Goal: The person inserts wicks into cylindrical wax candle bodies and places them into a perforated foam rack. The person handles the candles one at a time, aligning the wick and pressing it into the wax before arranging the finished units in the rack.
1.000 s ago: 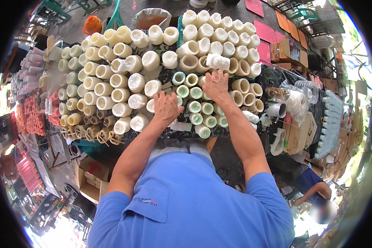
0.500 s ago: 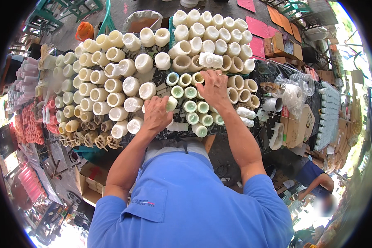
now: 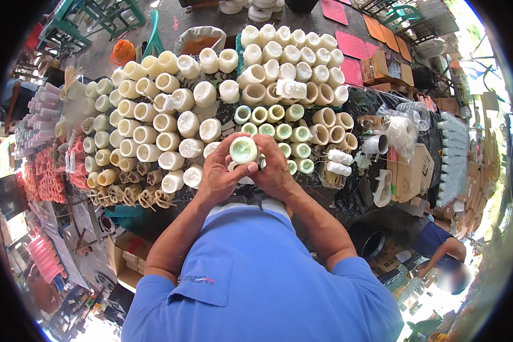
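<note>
A round wax candle [image 3: 244, 150] with a pale green top and a white rim is held up in front of me. My left hand [image 3: 218, 171] closes round its left side. From the right, my right hand [image 3: 273, 170] grips it too, its thumb across the front. Just beyond my right hand stand several small round wax cups [image 3: 266, 131] with greenish insides; my hands hide part of that group. Larger cream candles [image 3: 210, 130] lie to the left of my left hand.
Rows of white candles [image 3: 290, 54] fill the back of the table. At the right are hollow tan wax cylinders [image 3: 320, 134], white ribbed pieces [image 3: 340, 157] and a cardboard box [image 3: 413, 174]. Another person [image 3: 439, 245] is at the lower right. Pink candles [image 3: 43, 171] stand far left.
My right hand has left the cups at the back and come nearer to me. Both hands now meet round the candle, which was in my left hand and is now raised toward me.
</note>
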`<state>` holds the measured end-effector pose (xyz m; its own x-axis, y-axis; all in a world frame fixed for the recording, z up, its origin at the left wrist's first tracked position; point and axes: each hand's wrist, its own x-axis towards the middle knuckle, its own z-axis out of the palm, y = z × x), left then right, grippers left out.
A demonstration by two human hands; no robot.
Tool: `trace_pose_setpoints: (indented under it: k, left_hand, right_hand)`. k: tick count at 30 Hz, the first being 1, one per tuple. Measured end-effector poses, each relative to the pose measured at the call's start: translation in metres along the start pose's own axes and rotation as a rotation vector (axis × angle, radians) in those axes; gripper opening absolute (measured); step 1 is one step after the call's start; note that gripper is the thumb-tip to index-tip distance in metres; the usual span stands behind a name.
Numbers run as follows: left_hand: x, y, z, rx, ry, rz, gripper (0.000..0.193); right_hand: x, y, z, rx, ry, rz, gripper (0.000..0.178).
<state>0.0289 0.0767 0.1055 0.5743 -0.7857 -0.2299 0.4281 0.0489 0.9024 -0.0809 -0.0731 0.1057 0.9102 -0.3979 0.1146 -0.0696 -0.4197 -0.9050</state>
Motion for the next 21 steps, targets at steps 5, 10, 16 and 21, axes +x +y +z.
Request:
trace_pose_setpoints:
  k: [5, 10, 16, 21]
  left_hand:
    - [0.001, -0.012, -0.011, 0.101, 0.017, 0.028, 0.065]
    - [-0.001, -0.011, -0.013, 0.440, -0.028, 0.230, 0.073]
    - [-0.003, -0.002, -0.011, 0.555, -0.102, 0.200, 0.080]
    - [-0.007, -0.004, -0.011, 0.839, -0.167, 0.243, 0.094]
  right_hand:
    - [0.003, -0.010, -0.027, 0.302, -0.108, 0.203, 0.047]
    - [-0.010, -0.015, -0.017, 0.688, -0.088, 0.526, 0.040]
    - [-0.018, -0.020, 0.003, 0.727, 0.095, 0.520, 0.051]
    - [-0.022, -0.030, -0.009, 0.254, -0.039, 0.410, 0.069]
